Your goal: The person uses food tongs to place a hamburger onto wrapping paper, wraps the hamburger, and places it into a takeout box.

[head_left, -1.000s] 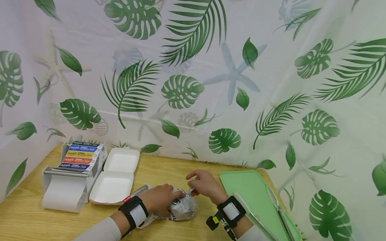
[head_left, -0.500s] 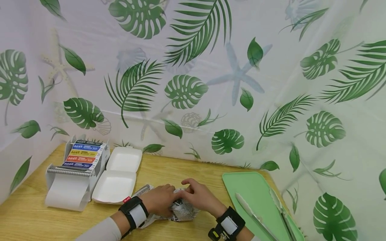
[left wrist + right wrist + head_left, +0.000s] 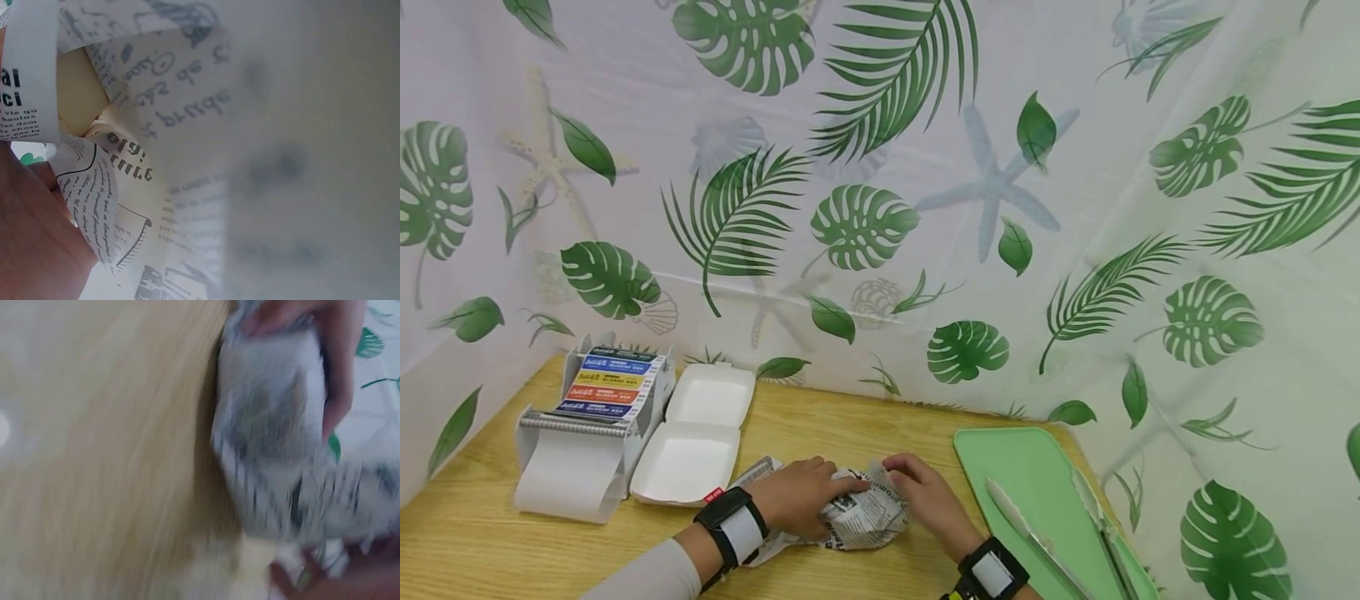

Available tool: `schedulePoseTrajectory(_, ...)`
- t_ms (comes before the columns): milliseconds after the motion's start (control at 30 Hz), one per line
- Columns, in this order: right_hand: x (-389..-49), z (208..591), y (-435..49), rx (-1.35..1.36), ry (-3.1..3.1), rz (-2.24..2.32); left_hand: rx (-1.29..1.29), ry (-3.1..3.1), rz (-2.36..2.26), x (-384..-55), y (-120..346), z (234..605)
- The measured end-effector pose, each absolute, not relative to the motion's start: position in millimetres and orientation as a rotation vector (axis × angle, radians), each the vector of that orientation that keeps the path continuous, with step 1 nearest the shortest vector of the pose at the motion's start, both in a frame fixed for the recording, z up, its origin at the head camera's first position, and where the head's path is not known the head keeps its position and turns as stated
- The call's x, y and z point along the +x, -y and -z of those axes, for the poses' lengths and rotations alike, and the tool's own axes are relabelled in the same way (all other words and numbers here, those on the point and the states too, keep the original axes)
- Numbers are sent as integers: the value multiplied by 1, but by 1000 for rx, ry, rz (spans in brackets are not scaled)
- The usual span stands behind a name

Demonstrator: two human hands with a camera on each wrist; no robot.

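A bundle wrapped in newsprint-patterned paper lies on the wooden table in front of me. My left hand grips it from above, thumb across its top. At its right end my right hand pinches a raised edge of the paper. The left wrist view looks into the paper's loose open end, where a smooth pale-beige thing shows inside; its kind is unclear. Blurred in the right wrist view, the paper covers whatever is within, and the right fingers are low in that view.
Left of the bundle stands an open white takeaway box, beside a dispenser with colored labels and a hanging white sheet. On the right, a green tray bears two metal tongs. A leaf-print sheet hangs behind the table.
My right hand came left onto the bundle, then drew back right, with the paper flap now lifted at its fingers. My left hand has stayed on the bundle.
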State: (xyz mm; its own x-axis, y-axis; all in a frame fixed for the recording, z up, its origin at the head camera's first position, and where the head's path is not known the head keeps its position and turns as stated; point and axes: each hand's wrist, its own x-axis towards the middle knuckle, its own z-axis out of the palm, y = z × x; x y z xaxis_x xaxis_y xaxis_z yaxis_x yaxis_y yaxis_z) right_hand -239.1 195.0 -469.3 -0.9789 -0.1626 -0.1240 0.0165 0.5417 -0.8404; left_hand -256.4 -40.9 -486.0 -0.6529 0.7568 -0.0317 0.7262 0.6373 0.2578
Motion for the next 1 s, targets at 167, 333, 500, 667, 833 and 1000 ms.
schedulePoseTrajectory(167, -230, 464, -189, 163, -2464, 1514, 1259, -2719, -330, -256, 41, 485)
schedulePoseTrajectory(333, -220, 452, -183, 154, -2361, 1624, 1268, -2738, -318, -256, 41, 485)
schedulePoseTrajectory(500, -209, 450, -177, 42, -2290, 1652, 1278, -2732, -314, -255, 40, 487)
schedulePoseTrajectory(667, -199, 457, -178, -88, -2199, 1683, 1268, -2720, -322, -254, 40, 486)
schedulePoseTrajectory(833, -194, 469, -186, -375, -2275, 1591, 1230, -2748, -345, -253, 41, 484)
schedulePoseTrajectory(1000, -195, 484, -188, -705, -2473, 1292, 1287, -2770, -368, -255, 42, 487)
